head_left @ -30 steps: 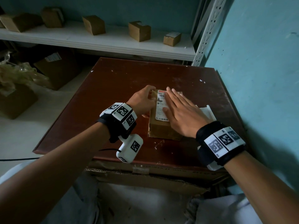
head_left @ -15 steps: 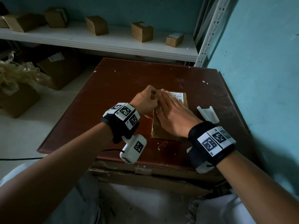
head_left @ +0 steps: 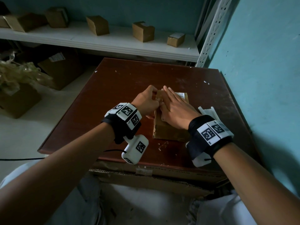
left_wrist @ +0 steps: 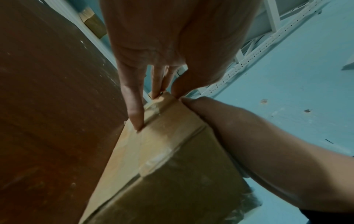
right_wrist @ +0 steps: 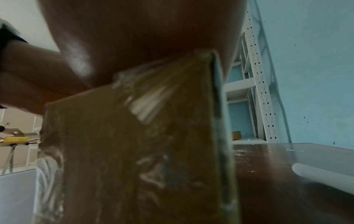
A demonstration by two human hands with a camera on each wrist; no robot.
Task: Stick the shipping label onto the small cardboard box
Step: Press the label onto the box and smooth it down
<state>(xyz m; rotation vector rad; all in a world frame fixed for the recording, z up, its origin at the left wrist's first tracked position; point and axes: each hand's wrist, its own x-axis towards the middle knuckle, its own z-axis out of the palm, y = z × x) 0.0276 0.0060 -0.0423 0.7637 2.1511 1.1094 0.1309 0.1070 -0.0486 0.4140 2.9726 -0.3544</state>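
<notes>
in the head view, the small cardboard box is seen lying on the brown table. the right hand is laid flat on its top with straight fingers, partly over the shipping label, whose far edge is exposed. the left hand is curled at the box's far left corner.

in the left wrist view, that corner is pinched between thumb and fingertips.

in the right wrist view, the box's near side is shown blurred under the palm.

Brown table, white backing strip on it, small boxes along a white shelf.
</notes>
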